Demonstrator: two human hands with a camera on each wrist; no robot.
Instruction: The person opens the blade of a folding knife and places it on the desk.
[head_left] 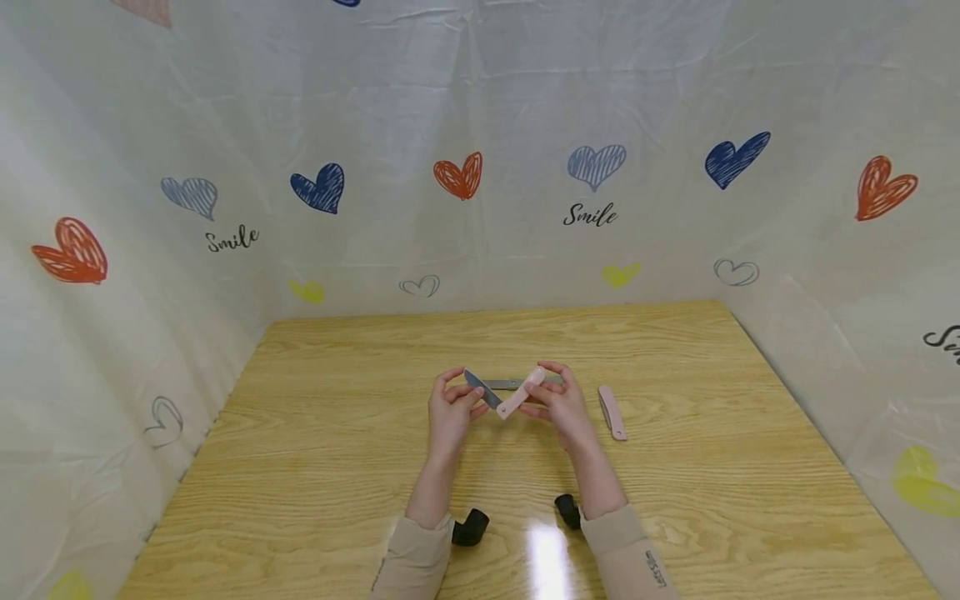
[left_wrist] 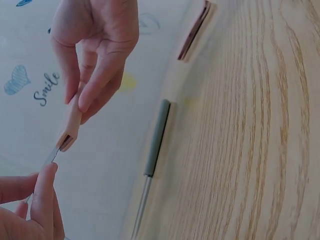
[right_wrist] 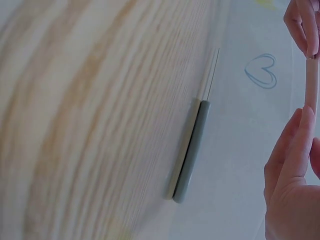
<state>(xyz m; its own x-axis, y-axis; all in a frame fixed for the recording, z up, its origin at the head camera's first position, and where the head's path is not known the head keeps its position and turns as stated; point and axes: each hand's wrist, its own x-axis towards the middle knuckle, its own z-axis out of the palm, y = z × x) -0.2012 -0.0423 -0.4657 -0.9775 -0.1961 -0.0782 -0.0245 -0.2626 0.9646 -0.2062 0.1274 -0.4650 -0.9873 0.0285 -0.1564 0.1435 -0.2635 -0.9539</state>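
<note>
Above the table, my left hand [head_left: 448, 418] pinches the grey blade [head_left: 491, 398] of a partly unfolded folding knife. The knife's pink handle [head_left: 517, 400] is held between the thumb and fingers of my right hand [head_left: 572, 412]. Blade and handle meet in a V at the pivot. Behind the hands, a folding knife with a grey-green handle [left_wrist: 158, 140] lies unfolded on the table, its thin blade [left_wrist: 141, 210] extended. To the right of my right hand lies a folded pink knife [head_left: 612, 413].
The light wood table [head_left: 337, 467] is enclosed by a white curtain [head_left: 517, 250] printed with hearts and "Smile". Black camera mounts [head_left: 471, 528] stick out inward from both wrists.
</note>
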